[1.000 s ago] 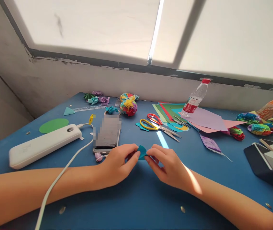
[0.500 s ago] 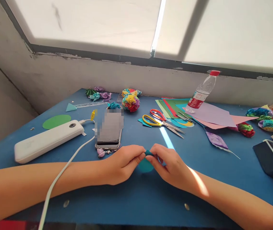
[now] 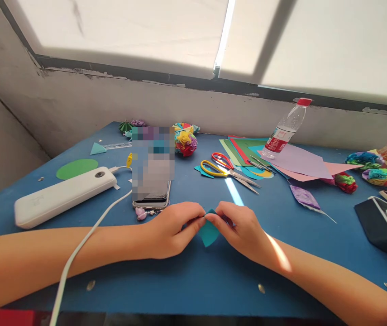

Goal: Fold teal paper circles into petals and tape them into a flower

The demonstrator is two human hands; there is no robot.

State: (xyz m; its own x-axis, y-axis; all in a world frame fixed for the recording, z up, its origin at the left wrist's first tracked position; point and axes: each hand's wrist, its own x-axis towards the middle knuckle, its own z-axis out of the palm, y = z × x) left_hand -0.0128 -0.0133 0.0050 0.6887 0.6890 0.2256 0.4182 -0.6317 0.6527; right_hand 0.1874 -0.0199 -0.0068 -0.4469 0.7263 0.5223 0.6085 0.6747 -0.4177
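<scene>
A small piece of teal paper (image 3: pixel 209 232) is held between my two hands, just above the front middle of the blue table (image 3: pixel 176 285). My left hand (image 3: pixel 181 228) pinches its upper left side with thumb and fingers. On the opposite side, my right hand (image 3: pixel 236 224) grips it the same way. The paper's lower part hangs down to a point; some of its upper edge is hidden by my fingers. Behind my left hand lies a phone (image 3: pixel 152 195) with a lilac charm (image 3: pixel 140 213). Scissors (image 3: pixel 229 170) with red and yellow handles lie beyond my right hand.
A white power bank (image 3: pixel 64 197) and its cable (image 3: pixel 88 244) lie at left; the cable crosses my left forearm. A plastic bottle (image 3: pixel 283 131) stands among coloured paper sheets (image 3: pixel 305 160). Crumpled paper balls (image 3: pixel 185 141) sit at the back, a dark box (image 3: pixel 379 226) at right.
The teal paper now hangs lower and shows a pointed bottom, where before it looked rounded and more hidden. Both hands keep their pinch, slightly raised. The view has shifted a little.
</scene>
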